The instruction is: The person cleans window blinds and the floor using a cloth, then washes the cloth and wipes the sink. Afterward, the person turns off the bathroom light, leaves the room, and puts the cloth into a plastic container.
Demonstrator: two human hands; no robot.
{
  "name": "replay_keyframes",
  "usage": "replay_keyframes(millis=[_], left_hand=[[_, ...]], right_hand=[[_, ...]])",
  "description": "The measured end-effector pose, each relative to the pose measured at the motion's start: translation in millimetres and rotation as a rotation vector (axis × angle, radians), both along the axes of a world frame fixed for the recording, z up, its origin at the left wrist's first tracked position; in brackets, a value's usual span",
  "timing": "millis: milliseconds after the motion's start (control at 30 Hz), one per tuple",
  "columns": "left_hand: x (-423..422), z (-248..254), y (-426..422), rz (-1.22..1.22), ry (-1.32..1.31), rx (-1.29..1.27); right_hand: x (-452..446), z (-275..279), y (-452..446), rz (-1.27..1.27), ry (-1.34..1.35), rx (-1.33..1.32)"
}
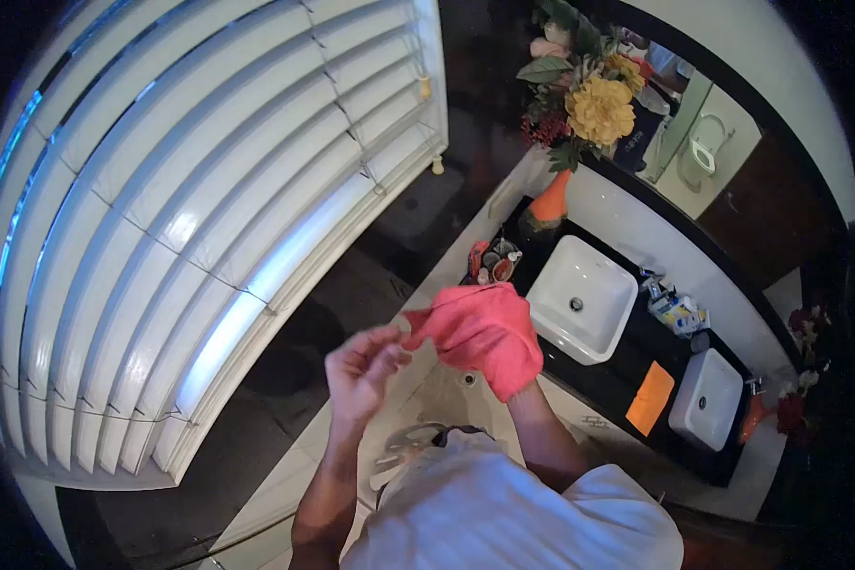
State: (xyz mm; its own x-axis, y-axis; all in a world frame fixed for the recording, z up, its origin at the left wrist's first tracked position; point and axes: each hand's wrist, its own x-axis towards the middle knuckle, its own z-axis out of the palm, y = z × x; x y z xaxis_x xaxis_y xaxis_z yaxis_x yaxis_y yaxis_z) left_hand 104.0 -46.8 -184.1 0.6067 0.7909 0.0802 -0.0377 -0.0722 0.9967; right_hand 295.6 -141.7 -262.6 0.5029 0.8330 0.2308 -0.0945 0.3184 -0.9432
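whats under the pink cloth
The right forearm runs up into the pink cloth, so the right hand is most likely under it. The cloth covers that hand's palm and fingers, and anything else beneath cannot be seen.

A bathroom, with sinks (582, 299) and a mirrored toilet (704, 150).

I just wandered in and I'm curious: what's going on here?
A person has a pink cloth draped over their right hand, which it hides. Their left hand seems to pinch one corner. Beyond, an orange cloth lies on the black counter between two white sinks, with a flower-filled orange vase near the farther end.
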Motion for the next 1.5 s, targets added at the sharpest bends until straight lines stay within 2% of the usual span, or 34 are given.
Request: replay_keyframes(millis=[33, 67, 100, 167, 233, 300, 333, 400, 467, 500, 533, 567, 600, 700, 767, 833, 900, 933, 1000, 1067, 1100, 1133, 1167, 1200, 1300, 1367, 1400, 1467, 1500], left_hand=[[1.7, 10.6, 8.1, 0.009, -0.004, 0.008], [4.8, 26.6, 15.7, 0.048, -0.082, -0.046], [8.4, 40.8, 23.5, 0.084, -0.162, -0.099], [11.8, 55.1, 34.2, 0.131, -0.205, -0.1], [15.4, 61.6, 41.0, 0.113, -0.246, -0.118], [21.0, 77.9, 50.8, 0.137, -0.377, -0.098], [25.4, 85.6, 54.1, 0.139, -0.416, -0.082], [31.9, 105.9, 61.4, 0.108, -0.496, -0.154], [41.8, 119.5, 74.2, 0.088, -0.54, -0.177], [48.1, 120.9, 82.9, 0.111, -0.59, -0.276], [53.2, 121.1, 90.2, 0.133, -0.637, -0.376], [57.8, 121.7, 95.2, 0.133, -0.64, -0.369], [63.2, 121.7, 98.8, 0.142, -0.669, -0.431], [80.9, 117.8, 108.7, 0.174, -0.754, -0.492], [89.4, 108.9, 122.2, 0.02, -0.928, -0.52], [96.5, 110.8, 126.9, 0.056, -0.951, -0.523], [98.9, 115.3, 131.0, 0.042, -0.971, -0.557], [100.6, 117.6, 131.5, 0.032, -0.973, -0.549], [102.2, 119.3, 132.7, 0.169, -0.817, -0.533], [104.0, 113.8, 142.3, 0.168, -0.821, -0.527], [104.2, 112.7, 145.2, 0.172, -0.827, -0.526], [104.6, 114.2, 144.3, 0.167, -0.828, -0.521], [105.4, 116.1, 142.2, 0.176, -0.854, -0.528], [105.7, 117.6, 140.2, 0.184, -0.878, -0.534], [105.5, 120.1, 135.8, 0.186, -0.863, -0.504], [105.5, 118.7, 137.2, 0.176, -0.867, -0.516], [105.6, 118.2, 137.2, 0.177, -0.873, -0.508], [105.7, 118.3, 139.9, 0.173, -0.882, -0.494], [104.6, 118.2, 142.3, 0.179, -0.896, -0.492]], right_hand=[[3.7, -24.7, 3.6, -0.004, 0.143, -0.031], [27.3, -73.6, 3.4, 0.174, 0.348, 0.004], [40.8, -97.5, 6.3, 0.355, 0.549, 0.038], [18.6, -75.9, 6.8, 0.218, 0.368, 0.434], [8.5, -93.4, -4.0, -0.216, 0.834, 0.121], [11.8, -95.0, -2.0, -0.28, 0.077, 0.147], [34.1, -120.0, -6.8, -0.2, -0.048, 0.009], [32.4, -100.9, 4.8, -0.443, -0.254, -0.067], [9.8, -64.1, 1.8, -0.761, -0.321, 0.014], [17.2, -78.4, -11.6, -0.497, 0.191, 0.124], [27.7, -76.8, -17.9, -0.334, 0.433, 0.186], [38.4, -75.2, -24.3, -0.198, 0.689, 0.228], [48.7, -44.3, -31.2, 0.14, 0.605, 0.122], [26.4, 29.7, -47.2, -0.217, -0.289, -0.221], [37.9, -17.9, -50.6, -0.169, 0.398, 0.413], [30.6, 40.0, -47.3, -0.133, 0.363, 0.454], [29.8, 64.1, -41.0, -0.063, 0.766, 0.698], [35.0, 69.0, -32.4, -0.061, 0.762, 0.71], [47.5, 71.7, -10.6, -0.012, 0.592, 0.556], [51.8, 91.5, 11.0, 0.009, 0.508, 0.481], [49.7, 110.5, 24.7, -0.067, 0.297, 0.308], [55.4, 120.5, 43.8, -0.145, -0.008, 0.311], [61.1, 130.5, 62.9, -0.26, -0.292, 0.323], [71.0, 131.4, 88.4, -0.376, -0.671, 0.506], [70.7, 166.1, 141.7, -0.503, -0.737, 0.516], [75.0, 178.8, 167.3, -0.22, -0.814, 0.092], [64.0, 183.0, 172.1, -0.223, -0.815, 0.095], [41.5, 190.5, 175.6, -0.071, -0.998, -0.17], [42.3, 187.9, 177.7, -0.073, -1.0, -0.167]])
